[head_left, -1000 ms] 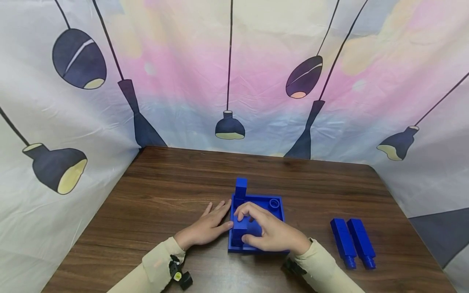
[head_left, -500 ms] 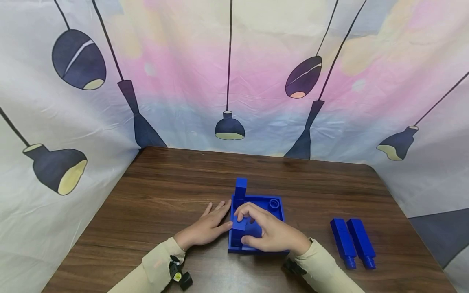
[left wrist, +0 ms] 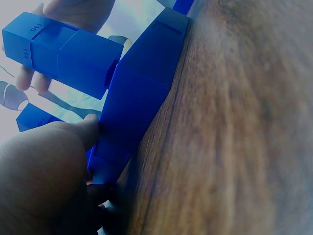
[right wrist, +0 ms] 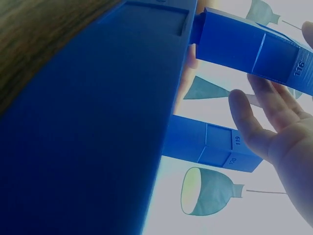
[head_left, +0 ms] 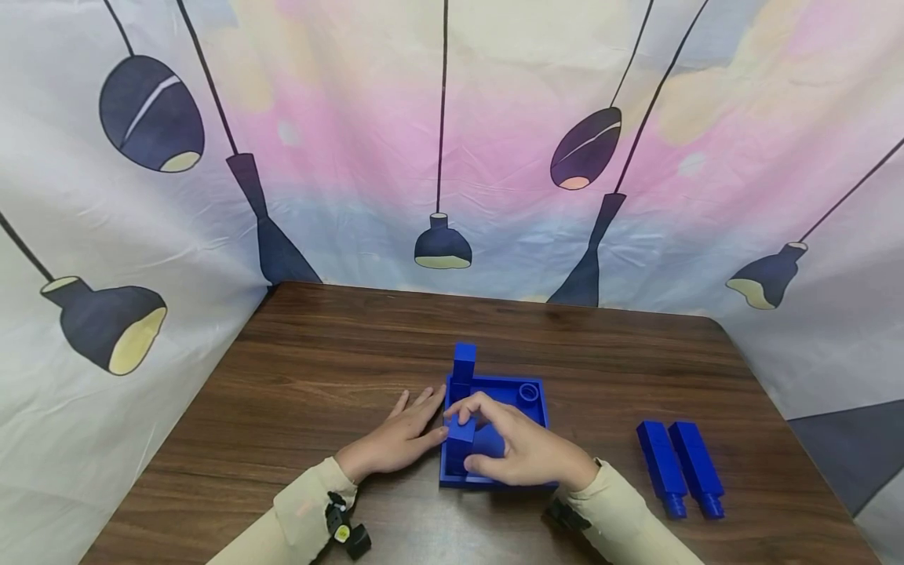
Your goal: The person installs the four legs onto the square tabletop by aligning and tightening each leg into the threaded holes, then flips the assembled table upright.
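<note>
A square blue tray (head_left: 504, 386) with a raised rim sits on the table. From its near left corner rises a square blue post (head_left: 461, 451), marked with raised numbers in both wrist views. My right hand (head_left: 523, 447) holds this post near its top, thumb on one side and fingers over the other. A narrower neck (left wrist: 111, 73) shows between post and tray in the left wrist view. My left hand (head_left: 391, 443) lies palm down along the tray's left side, fingers stretched out, thumb at the rim. Another blue post (head_left: 464, 365) stands upright at the far left corner.
Two loose blue posts, one (head_left: 662, 459) left of the other (head_left: 695, 459), lie side by side to the right, threaded ends facing me. A round socket (head_left: 520, 394) shows in the tray's far right corner. A printed curtain (head_left: 353, 196) hangs behind the wooden table (head_left: 339, 345).
The fingers of my right hand have shifted slightly left over the post's top, and the post has turned a little. My left hand has stayed in place.
</note>
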Demonstrator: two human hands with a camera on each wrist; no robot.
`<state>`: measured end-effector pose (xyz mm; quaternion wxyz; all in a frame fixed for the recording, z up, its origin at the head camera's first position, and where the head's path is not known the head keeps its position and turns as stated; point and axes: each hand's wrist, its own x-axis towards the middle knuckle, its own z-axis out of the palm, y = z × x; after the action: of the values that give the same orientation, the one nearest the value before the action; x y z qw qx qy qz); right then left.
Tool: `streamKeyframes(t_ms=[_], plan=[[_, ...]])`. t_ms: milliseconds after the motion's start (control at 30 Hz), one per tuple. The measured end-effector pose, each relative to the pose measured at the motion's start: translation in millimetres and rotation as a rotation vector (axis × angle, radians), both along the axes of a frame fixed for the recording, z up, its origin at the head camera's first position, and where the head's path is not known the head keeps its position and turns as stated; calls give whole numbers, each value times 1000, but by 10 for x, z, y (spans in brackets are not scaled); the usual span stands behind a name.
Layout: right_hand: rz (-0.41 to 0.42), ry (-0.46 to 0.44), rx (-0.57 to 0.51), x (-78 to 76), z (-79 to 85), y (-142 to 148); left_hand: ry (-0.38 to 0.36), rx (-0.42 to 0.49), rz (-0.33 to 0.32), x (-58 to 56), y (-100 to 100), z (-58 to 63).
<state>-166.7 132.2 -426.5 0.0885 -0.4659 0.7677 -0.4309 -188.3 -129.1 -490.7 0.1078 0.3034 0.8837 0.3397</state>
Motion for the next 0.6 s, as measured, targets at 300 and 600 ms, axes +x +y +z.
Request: streamKeyframes(t_ms=[300,600], plan=[[-9,51,35,-9,-11,2,2,6,-2,2,-3,2],[-13,63,37,-13,-3,2,17,-4,-9,-15,-6,-15]])
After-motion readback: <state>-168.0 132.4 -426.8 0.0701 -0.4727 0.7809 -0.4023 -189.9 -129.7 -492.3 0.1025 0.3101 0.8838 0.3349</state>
